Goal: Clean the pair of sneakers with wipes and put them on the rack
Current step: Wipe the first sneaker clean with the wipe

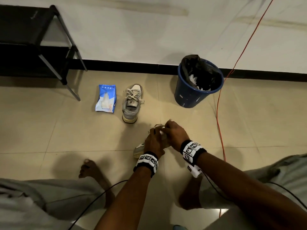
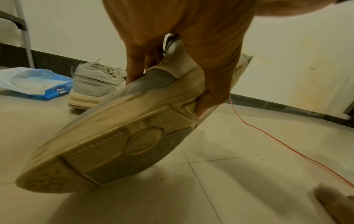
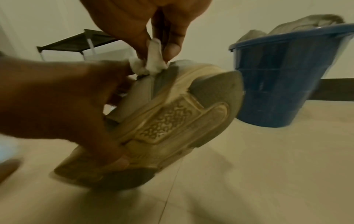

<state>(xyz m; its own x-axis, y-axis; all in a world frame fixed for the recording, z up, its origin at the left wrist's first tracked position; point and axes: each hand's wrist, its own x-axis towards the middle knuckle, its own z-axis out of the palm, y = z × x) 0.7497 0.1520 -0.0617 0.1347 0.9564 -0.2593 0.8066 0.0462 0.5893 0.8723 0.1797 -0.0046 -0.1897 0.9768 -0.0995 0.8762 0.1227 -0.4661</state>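
Observation:
My left hand (image 1: 153,141) grips a grey-and-cream sneaker (image 2: 122,136) off the floor, tilted so its sole faces down and towards me, thumb hooked under the sole. My right hand (image 1: 172,132) pinches a crumpled white wipe (image 3: 153,63) against the sneaker's (image 3: 172,115) upper near the heel. In the head view both hands cover most of that shoe (image 1: 138,149). The second sneaker (image 1: 132,102) stands on the tiles further out, beside the blue pack of wipes (image 1: 106,98). The black shoe rack (image 1: 33,40) stands at the far left against the wall.
A blue bin (image 1: 197,83) with a black liner and used wipes stands by the wall at the right. An orange cable (image 1: 221,117) runs along the floor right of my hands. My bare feet and knees frame the near floor.

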